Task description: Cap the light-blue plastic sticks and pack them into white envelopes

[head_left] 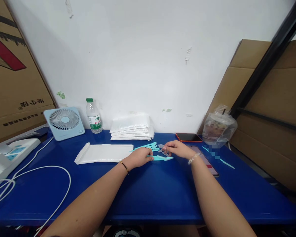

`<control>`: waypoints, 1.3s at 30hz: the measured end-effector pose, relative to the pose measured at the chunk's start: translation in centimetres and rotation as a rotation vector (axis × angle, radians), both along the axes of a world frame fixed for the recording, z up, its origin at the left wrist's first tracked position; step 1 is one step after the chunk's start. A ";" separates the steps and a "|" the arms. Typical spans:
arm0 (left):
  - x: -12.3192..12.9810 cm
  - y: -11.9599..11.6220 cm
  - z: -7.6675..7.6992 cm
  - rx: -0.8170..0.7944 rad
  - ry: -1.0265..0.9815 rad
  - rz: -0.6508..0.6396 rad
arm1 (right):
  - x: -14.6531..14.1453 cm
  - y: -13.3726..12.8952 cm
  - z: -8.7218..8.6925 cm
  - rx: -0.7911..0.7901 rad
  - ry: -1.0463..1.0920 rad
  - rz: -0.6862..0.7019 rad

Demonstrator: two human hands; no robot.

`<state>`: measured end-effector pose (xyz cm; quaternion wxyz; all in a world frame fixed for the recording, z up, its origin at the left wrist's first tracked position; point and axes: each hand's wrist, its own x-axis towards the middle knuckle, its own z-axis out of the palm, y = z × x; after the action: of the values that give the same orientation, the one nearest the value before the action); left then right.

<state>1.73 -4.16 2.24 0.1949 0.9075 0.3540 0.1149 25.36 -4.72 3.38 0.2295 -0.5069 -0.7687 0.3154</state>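
Slim turquoise eyebrow razors lie in a loose pile on the blue table, with small clear plastic caps at their right. My left hand is closed at the near side of the pile, its thumb and fingers pinching a turquoise eyebrow razor that points right. Just to the right, my right hand pinches at the clear caps; a small clear piece shows at its fingertips. Left of the pile, a flat white padded envelope lies partly behind my left hand.
A stack of white envelopes stands against the wall, beside a water bottle and a blue fan. At right are a phone, a second phone, a bagged drink cup and another turquoise piece. White cables cross the left side.
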 end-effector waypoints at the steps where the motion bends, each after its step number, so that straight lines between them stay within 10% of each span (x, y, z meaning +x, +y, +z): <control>1: -0.1 0.2 0.0 -0.029 -0.018 0.032 | -0.1 -0.1 0.1 -0.054 0.041 0.033; 10: -0.9 1.4 -0.3 -0.141 -0.172 0.108 | 0.9 0.5 -0.8 -0.228 0.228 0.046; 19: -1.8 2.3 -0.6 -0.120 -0.175 0.180 | -0.7 1.2 -1.8 0.219 0.042 -0.128; 24: -1.3 2.1 -0.8 -0.094 -0.184 0.128 | -2.6 0.7 -1.5 0.244 0.031 -0.005; 39: -1.4 2.3 -0.5 0.186 -0.177 0.273 | -0.9 3.0 -3.9 0.233 0.424 -0.377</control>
<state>0.33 -1.86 1.71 0.1230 0.8515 0.4430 0.2520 24.41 -1.71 -0.56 0.4957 -0.5337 -0.6271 0.2760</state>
